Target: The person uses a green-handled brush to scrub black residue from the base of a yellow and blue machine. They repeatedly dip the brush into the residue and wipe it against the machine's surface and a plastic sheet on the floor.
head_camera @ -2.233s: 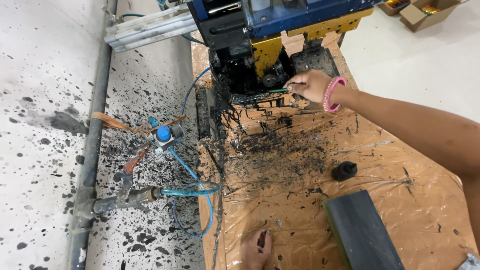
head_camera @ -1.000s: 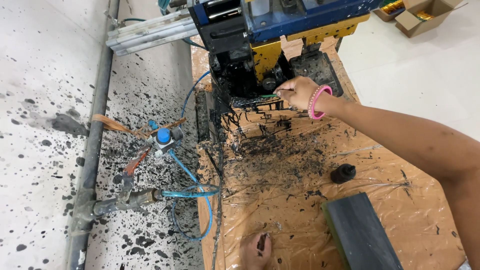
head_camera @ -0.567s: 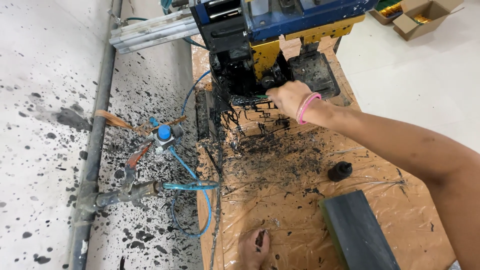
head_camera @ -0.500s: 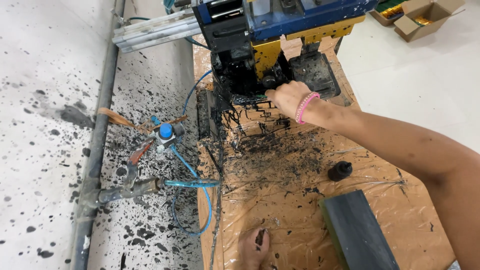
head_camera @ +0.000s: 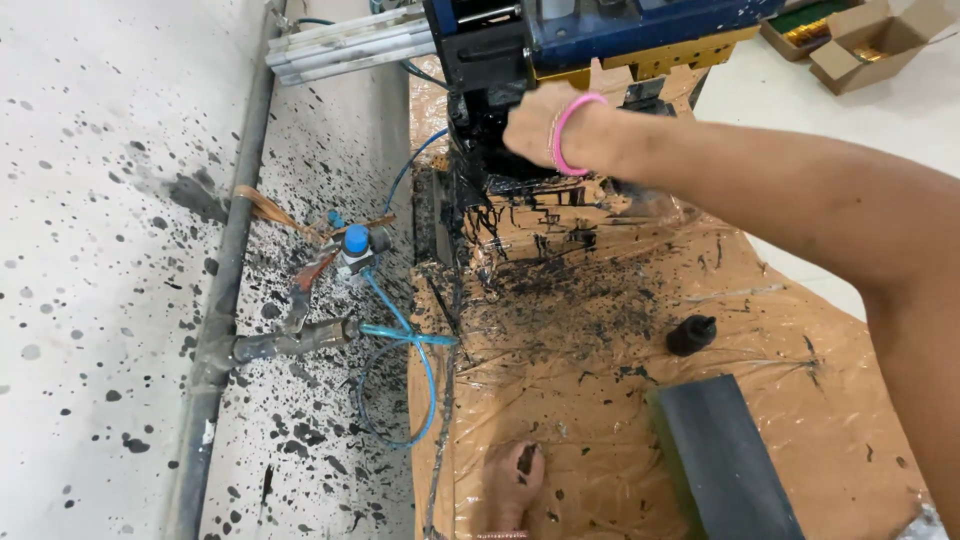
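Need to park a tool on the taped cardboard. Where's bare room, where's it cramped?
Free: the sheet right of the black cap, below the right arm. Also the strip between the left hand and the dark block. Crowded: under the machine, where the right hand reaches in, and the ink-smeared patch below it.

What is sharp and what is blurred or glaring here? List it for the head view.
Head view: even, bright light with soft shadows; the right hand at the blue machine is slightly motion-blurred; glare streaks the plastic-wrapped brown sheet; the left hand, the ink spatter and the blue hose read sharp; the near forearm looms large from the wide lens.
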